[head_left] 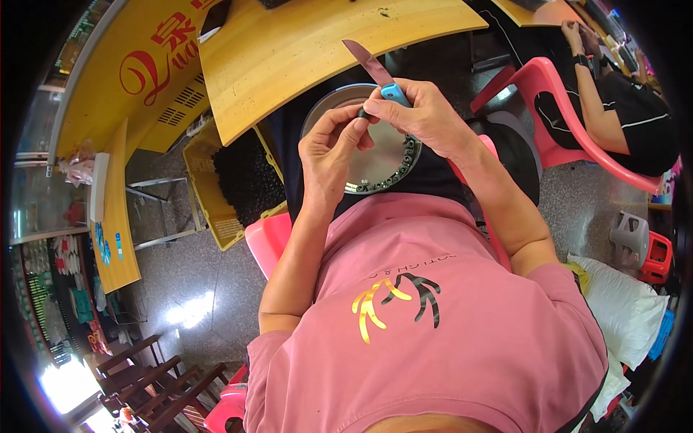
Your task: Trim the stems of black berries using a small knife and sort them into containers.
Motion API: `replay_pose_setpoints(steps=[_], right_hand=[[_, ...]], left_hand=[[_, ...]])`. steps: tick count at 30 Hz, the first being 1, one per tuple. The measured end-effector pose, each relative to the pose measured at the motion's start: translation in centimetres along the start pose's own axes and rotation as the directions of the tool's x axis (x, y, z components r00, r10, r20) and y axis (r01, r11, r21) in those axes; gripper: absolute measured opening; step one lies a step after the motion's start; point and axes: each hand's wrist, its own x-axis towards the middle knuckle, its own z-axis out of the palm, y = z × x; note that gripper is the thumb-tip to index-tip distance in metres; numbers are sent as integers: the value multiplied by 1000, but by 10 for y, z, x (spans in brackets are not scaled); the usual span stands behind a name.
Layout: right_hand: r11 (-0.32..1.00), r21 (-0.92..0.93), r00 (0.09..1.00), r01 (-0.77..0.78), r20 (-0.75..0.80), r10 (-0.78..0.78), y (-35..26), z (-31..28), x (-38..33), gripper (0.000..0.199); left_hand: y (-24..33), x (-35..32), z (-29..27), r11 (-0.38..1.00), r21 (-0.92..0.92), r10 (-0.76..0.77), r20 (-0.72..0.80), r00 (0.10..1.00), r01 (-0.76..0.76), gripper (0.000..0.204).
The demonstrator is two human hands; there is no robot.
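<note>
My right hand [426,119] is closed around the blue handle of a small knife [395,94], its blade slanting up and away to the left. Between the fingertips of my left hand [330,148] is a small dark piece [363,113], too small to name; my right thumb touches or nearly touches it. Both hands meet above a round shallow metal pan [315,110] on my lap. Small dark curled pieces [406,160] lie along its right and near inside edge. My hands hide part of the pan.
A wooden table [289,65] stands ahead, with dark crumbs on it. At left a yellow basket [193,162] holds many small black pieces [249,184]. Another person [613,119] sits at right on a pink chair [541,79]. White sacks [621,310] lie at lower right.
</note>
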Motion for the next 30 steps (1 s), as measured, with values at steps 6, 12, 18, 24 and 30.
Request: replay_pose_setpoints(steps=[6,12,18,24,30], right_hand=[[1000,28,1000,-13,25,12,2,0,0,19],[946,-215,965,242,-50,-258,20,0,6,24],[608,-645,834,463,87,-544,6,8,-2,18],[480,-737,804,476,144,-577,11,6,-1,13],[437,-766,794,472,155,-587,11,9,-1,15]], left_hand=[[2,-1,-2,1000,-27,-8,10,1000,8,20],[-1,0,-11,995,-102,11,-6,1000,-12,20],[1,3,-15,994,-100,37,-73,997,-45,18],[4,2,-12,993,-89,70,-35,997,-73,16],[2,3,-13,992,-87,92,-29,995,-94,16]])
